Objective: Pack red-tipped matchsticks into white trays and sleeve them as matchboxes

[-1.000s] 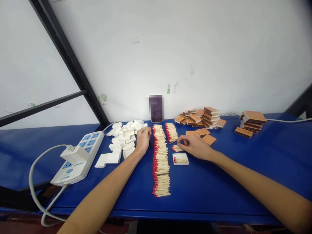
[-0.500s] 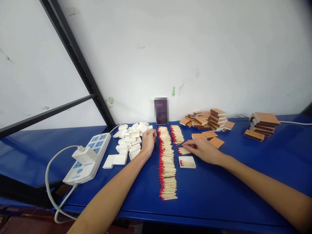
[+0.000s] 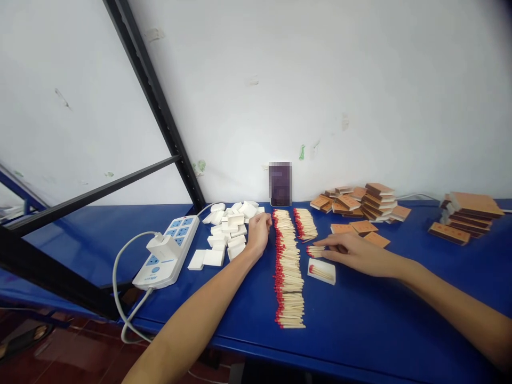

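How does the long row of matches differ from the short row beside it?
The long row stretches toward the front of the table; the short row ends farther back. The long row is nearer the left hand, the short row nearer the right hand. Both have red heads facing left.

A pale wall (image 3: pixel 240 117), scuffed and marked with green patches (image 3: pixel 302 152), rises behind a glossy blue tabletop (image 3: pixel 360 330). At left, a black metal post (image 3: pixel 157 101) (slanting in this view) meets a thinner crossbar (image 3: pixel 100 195); reddish-brown floor tiles (image 3: pixel 80 354) lie below. The wall dims toward the upper right.
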`<control>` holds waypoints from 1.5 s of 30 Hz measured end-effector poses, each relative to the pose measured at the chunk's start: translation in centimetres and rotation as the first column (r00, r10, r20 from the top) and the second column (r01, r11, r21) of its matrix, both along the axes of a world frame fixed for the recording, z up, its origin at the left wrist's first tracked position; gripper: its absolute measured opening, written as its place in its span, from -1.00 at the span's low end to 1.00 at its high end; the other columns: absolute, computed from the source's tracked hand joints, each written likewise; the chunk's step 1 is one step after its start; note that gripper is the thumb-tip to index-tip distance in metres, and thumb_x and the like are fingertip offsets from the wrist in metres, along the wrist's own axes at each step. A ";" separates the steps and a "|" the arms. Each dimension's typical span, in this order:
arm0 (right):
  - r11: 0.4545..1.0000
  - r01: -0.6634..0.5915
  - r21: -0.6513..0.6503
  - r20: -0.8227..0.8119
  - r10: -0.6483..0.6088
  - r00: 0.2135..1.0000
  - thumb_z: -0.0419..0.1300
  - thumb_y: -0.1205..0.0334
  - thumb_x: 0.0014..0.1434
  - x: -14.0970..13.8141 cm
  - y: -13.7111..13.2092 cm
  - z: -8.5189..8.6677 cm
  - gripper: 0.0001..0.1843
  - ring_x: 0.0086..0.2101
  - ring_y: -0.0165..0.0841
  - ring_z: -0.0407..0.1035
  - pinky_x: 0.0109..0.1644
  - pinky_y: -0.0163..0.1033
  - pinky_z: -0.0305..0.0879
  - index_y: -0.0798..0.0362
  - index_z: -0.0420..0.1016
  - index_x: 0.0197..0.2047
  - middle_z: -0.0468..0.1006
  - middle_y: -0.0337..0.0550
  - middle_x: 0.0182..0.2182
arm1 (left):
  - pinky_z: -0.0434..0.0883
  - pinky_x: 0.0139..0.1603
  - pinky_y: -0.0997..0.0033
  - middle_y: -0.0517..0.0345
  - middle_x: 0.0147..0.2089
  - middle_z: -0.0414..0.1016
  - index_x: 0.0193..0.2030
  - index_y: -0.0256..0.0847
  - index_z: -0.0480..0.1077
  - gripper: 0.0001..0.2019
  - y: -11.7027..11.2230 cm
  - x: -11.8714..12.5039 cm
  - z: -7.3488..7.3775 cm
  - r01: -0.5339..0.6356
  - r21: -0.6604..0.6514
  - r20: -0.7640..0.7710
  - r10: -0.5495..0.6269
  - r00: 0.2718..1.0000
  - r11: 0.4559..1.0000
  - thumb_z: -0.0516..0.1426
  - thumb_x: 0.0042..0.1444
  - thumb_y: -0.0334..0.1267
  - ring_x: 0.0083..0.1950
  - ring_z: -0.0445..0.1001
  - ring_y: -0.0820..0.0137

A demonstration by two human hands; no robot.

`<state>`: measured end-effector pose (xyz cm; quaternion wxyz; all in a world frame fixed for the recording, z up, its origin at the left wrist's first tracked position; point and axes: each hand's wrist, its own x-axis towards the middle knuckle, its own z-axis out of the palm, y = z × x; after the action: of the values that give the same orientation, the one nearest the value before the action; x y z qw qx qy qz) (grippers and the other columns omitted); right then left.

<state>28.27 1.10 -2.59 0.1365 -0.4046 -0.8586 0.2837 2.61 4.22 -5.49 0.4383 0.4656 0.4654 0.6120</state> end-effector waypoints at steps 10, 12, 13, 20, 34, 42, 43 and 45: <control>0.999 -0.011 0.033 0.031 0.010 0.999 0.03 -0.25 0.23 0.0 -0.1 0.2 -0.41 -0.45 -0.35 0.26 -0.43 -0.27 0.11 -0.04 0.56 0.08 0.47 -0.15 -0.43 | -0.11 -0.58 0.51 0.35 -0.68 -0.02 -0.64 -0.23 0.17 -0.73 0.0 0.0 0.2 0.020 -0.005 -0.004 -0.020 1.000 1.000 0.05 0.02 -0.19 -0.64 -0.06 0.59; 0.999 -0.001 0.052 0.021 -0.001 1.000 0.04 -0.28 0.22 -0.2 -0.1 0.1 -0.39 -0.46 -0.36 0.26 -0.44 -0.27 0.10 -0.04 0.57 0.06 0.48 -0.16 -0.44 | -0.11 -0.58 0.51 0.35 -0.68 -0.02 -0.64 -0.23 0.18 -0.72 0.0 0.1 0.2 0.017 0.006 -0.026 -0.017 1.000 1.000 0.05 0.02 -0.19 -0.63 -0.06 0.58; 0.998 0.002 0.064 0.021 -0.003 1.000 0.03 -0.29 0.22 -0.2 -0.1 0.0 -0.39 -0.46 -0.36 0.27 -0.44 -0.27 0.10 -0.04 0.58 0.05 0.50 -0.16 -0.43 | -0.10 -0.57 0.50 0.34 -0.67 -0.01 -0.64 -0.23 0.18 -0.72 0.0 0.1 0.2 0.015 0.015 -0.045 -0.014 0.999 1.000 0.04 0.02 -0.19 -0.62 -0.06 0.57; 0.987 0.028 0.158 0.044 -0.036 0.998 0.05 -0.15 0.28 -0.3 0.3 -1.1 -0.54 -0.43 -0.34 0.33 -0.37 -0.27 0.13 -0.07 0.60 -0.01 0.56 -0.15 -0.40 | 0.04 -0.43 0.46 0.26 -0.60 0.11 -0.62 -0.23 0.17 -0.71 -1.4 -0.1 1.7 0.085 0.264 -0.449 0.045 0.892 0.961 0.01 0.11 -0.26 -0.51 0.09 0.49; 0.947 -0.034 0.320 0.257 -0.052 0.965 -0.01 0.21 0.33 -0.8 -0.4 -1.1 -0.72 -0.23 -0.20 0.47 -0.20 -0.21 0.24 0.04 0.50 -0.09 0.60 -0.01 -0.22 | 0.32 0.00 0.27 -0.01 -0.01 0.33 -0.02 -0.12 0.50 -0.69 -6.8 1.7 5.6 0.608 0.081 -0.996 0.036 0.086 0.789 0.12 0.16 -0.07 0.00 0.38 0.21; 0.942 -0.036 0.332 0.265 -0.057 0.963 -0.02 0.25 0.34 -0.9 -0.5 -0.7 -0.78 -0.23 -0.25 0.45 -0.18 -0.24 0.28 0.07 0.44 -0.18 0.54 -0.05 -0.24 | 0.32 -0.01 0.19 0.04 -0.14 0.29 -0.08 -0.13 0.48 -0.66 -7.3 2.8 5.4 0.583 0.023 -1.000 0.016 0.017 0.812 0.12 0.12 0.01 -0.09 0.36 0.24; 0.935 -0.048 0.350 0.280 -0.056 0.959 -0.03 0.25 0.35 -0.9 -0.6 -0.6 -0.79 -0.22 -0.25 0.44 -0.18 -0.24 0.29 0.08 0.42 -0.18 0.52 -0.04 -0.22 | 0.33 -0.02 0.19 0.04 -0.13 0.29 -0.06 -0.13 0.47 -0.65 -7.3 2.9 5.3 0.579 0.026 -1.000 0.018 0.020 0.815 0.13 0.11 0.01 -0.09 0.36 0.23; 0.920 -0.061 0.386 0.323 -0.073 0.944 -0.04 0.25 0.36 -1.0 -0.7 -0.6 -0.80 -0.24 -0.26 0.44 -0.21 -0.23 0.29 0.09 0.38 -0.17 0.47 -0.03 -0.18 | 0.33 -0.04 0.20 0.04 -0.13 0.29 -0.07 -0.12 0.47 -0.64 -7.4 3.1 5.3 0.579 0.016 -1.000 0.003 0.024 0.816 0.15 0.07 0.02 -0.10 0.37 0.23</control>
<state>27.25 0.35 -3.19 0.0693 -0.4138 -0.9071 0.0344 5.66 -3.16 -0.17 0.0162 0.9188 0.3771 0.1159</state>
